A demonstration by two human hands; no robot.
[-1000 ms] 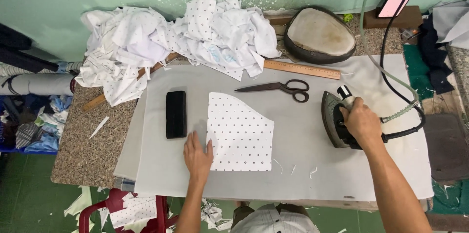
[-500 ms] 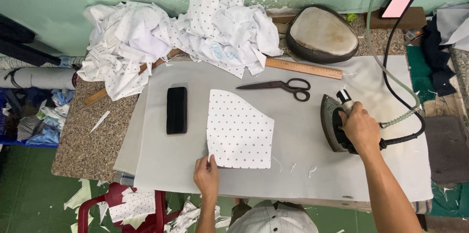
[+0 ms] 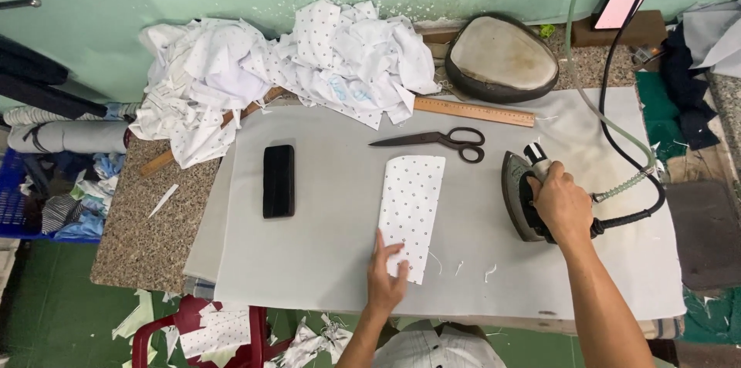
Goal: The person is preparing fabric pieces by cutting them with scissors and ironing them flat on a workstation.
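Observation:
A white dotted fabric piece (image 3: 413, 206), folded into a narrow strip, lies on the grey pressing cloth (image 3: 324, 221). My left hand (image 3: 386, 277) presses flat on the strip's near end, fingers together. My right hand (image 3: 562, 204) grips the handle of a dark steam iron (image 3: 519, 197) that rests on the cloth to the right of the strip, apart from it.
Black scissors (image 3: 440, 139) and a wooden ruler (image 3: 472, 112) lie beyond the strip. A black phone (image 3: 279, 180) sits to the left. A heap of white fabric scraps (image 3: 285, 67) and a padded pressing ham (image 3: 500, 58) are at the back. The iron's hose and cord (image 3: 625, 183) trail right.
The wide dotted piece has been folded over into a narrow strip. My left hand moved from its left near corner onto the strip's near end. The iron stayed in place.

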